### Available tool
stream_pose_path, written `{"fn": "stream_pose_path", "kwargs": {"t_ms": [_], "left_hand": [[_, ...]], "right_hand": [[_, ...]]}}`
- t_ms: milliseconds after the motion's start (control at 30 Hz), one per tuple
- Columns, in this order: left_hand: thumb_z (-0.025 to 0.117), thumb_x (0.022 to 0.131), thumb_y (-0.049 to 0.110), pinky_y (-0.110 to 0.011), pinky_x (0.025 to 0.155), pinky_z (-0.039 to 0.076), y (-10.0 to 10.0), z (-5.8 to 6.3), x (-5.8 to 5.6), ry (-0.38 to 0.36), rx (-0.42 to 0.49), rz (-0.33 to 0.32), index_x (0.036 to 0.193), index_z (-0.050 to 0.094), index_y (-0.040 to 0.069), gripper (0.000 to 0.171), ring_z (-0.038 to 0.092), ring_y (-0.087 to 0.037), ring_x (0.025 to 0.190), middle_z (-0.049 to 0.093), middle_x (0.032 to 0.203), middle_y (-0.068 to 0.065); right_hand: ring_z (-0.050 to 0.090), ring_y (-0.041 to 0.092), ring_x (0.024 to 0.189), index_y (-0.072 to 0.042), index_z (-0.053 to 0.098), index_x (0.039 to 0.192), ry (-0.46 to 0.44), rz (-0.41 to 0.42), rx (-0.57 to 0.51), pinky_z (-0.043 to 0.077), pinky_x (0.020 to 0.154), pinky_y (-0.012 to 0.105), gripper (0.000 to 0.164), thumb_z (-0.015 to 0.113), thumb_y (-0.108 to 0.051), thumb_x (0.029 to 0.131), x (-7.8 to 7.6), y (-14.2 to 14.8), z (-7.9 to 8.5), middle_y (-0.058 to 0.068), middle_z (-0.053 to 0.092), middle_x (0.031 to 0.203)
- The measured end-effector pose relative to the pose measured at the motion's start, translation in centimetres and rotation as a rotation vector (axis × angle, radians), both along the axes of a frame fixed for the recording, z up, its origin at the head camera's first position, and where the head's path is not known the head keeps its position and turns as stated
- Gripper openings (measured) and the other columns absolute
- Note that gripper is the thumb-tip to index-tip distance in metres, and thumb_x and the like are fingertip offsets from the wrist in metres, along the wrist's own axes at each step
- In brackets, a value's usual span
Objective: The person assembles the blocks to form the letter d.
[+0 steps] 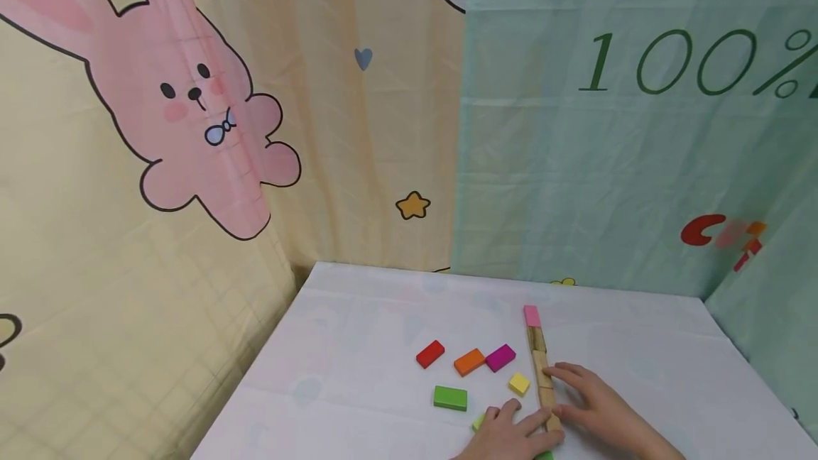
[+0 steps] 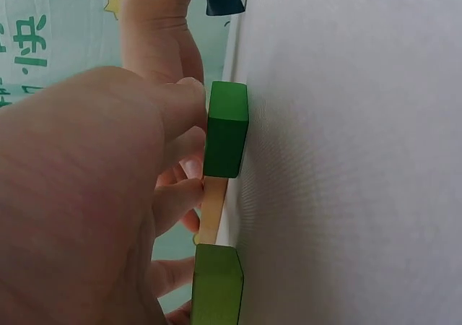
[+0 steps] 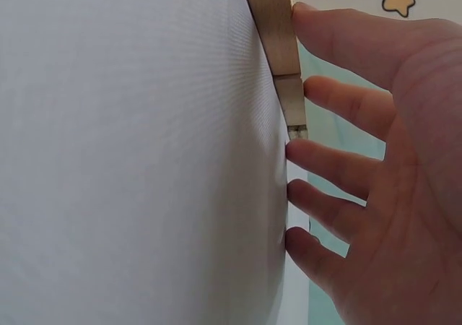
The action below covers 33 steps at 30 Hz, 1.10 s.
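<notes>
A straight row of blocks lies end to end on the table: a pink block (image 1: pixel 532 316) at the far end, several plain wooden blocks (image 1: pixel 540 360), then a dark green block (image 2: pixel 227 130) at the near end. My left hand (image 1: pixel 511 439) reaches over the near end, its thumb at the top of the green block and a finger touching the wood. On the row's right side is my right hand (image 1: pixel 597 403), thumb and index fingertips against the wooden blocks, other fingers spread. Partly behind my left hand is a light green block (image 2: pixel 218 285).
Left of the row lie a yellow block (image 1: pixel 519 384), a magenta block (image 1: pixel 500 358), an orange block (image 1: pixel 469 362), a red block (image 1: pixel 430 354) and a green block (image 1: pixel 450 398). A white cloth covers the table (image 1: pixel 358 318). Printed curtains (image 1: pixel 358 133) hang behind it.
</notes>
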State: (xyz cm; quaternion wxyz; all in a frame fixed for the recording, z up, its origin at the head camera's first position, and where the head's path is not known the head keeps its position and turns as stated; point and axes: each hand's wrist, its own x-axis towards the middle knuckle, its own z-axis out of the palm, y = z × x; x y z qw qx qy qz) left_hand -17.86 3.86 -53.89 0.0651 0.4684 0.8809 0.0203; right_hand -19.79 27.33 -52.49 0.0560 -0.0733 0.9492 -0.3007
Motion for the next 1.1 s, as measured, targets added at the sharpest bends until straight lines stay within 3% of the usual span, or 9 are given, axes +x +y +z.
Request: {"fn": "stream_pose_path", "kwargs": {"t_ms": [100, 367, 567, 733, 900, 1100], "left_hand": [[0.045, 0.094, 0.071, -0.042, 0.097, 0.045, -0.2, 0.2, -0.2, -0.012, 0.006, 0.0, 0.153, 0.023, 0.053, 0.065, 0.039, -0.021, 0.135, 0.016, 0.162, 0.022], [0.043, 0.105, 0.053, -0.034, 0.096, 0.047, -1.0, 0.8, -0.9, -0.062, 0.153, 0.0, 0.148, 0.041, 0.045, 0.044, 0.047, -0.011, 0.127, 0.041, 0.152, 0.015], [0.047, 0.105, 0.048, -0.035, 0.098, 0.048, -1.2, 1.4, -1.2, -0.152, 0.198, 0.031, 0.148, 0.045, 0.042, 0.043, 0.048, -0.009, 0.13, 0.045, 0.15, 0.014], [0.05, 0.104, 0.047, -0.035, 0.099, 0.047, -1.3, 2.7, -1.1, -0.189, 0.19, 0.058, 0.15, 0.043, 0.042, 0.047, 0.046, -0.005, 0.132, 0.045, 0.148, 0.018], [0.05, 0.104, 0.047, -0.031, 0.101, 0.046, -2.0, 4.1, -1.2, -0.107, 0.224, 0.066, 0.152, 0.042, 0.041, 0.049, 0.045, -0.001, 0.131, 0.046, 0.147, 0.02], [0.049, 0.105, 0.045, -0.031, 0.101, 0.045, -3.1, 5.0, -2.1, 0.019, 0.302, 0.071, 0.151, 0.045, 0.037, 0.047, 0.046, -0.002, 0.131, 0.049, 0.146, 0.017]], "right_hand": [[0.042, 0.047, 0.133, -0.024, 0.06, 0.139, 0.017, 0.017, -0.014, 0.036, 0.098, 0.071, 0.068, 0.078, -0.053, 0.08, -0.1, 0.0, -0.1, 0.016, 0.048, 0.145], [0.043, 0.043, 0.133, -0.025, 0.06, 0.139, 0.069, 0.062, -0.023, 0.037, 0.1, 0.068, 0.066, 0.078, -0.052, 0.082, -0.3, -0.1, -0.2, 0.014, 0.049, 0.145], [0.043, 0.044, 0.133, -0.026, 0.06, 0.139, 0.035, 0.038, -0.006, 0.038, 0.099, 0.068, 0.066, 0.079, -0.051, 0.081, -0.2, 0.0, -0.2, 0.015, 0.049, 0.145], [0.042, 0.045, 0.133, -0.026, 0.059, 0.14, 0.014, 0.019, 0.013, 0.038, 0.098, 0.069, 0.067, 0.08, -0.051, 0.081, -0.1, 0.2, -0.2, 0.015, 0.048, 0.146], [0.041, 0.045, 0.134, -0.026, 0.058, 0.141, 0.025, 0.024, 0.014, 0.038, 0.098, 0.069, 0.069, 0.078, -0.054, 0.081, 0.1, 0.4, -0.2, 0.016, 0.048, 0.146], [0.041, 0.046, 0.134, -0.023, 0.058, 0.141, 0.062, 0.061, -0.01, 0.037, 0.099, 0.069, 0.067, 0.076, -0.054, 0.084, 0.3, 0.6, -0.3, 0.018, 0.047, 0.146]]}}
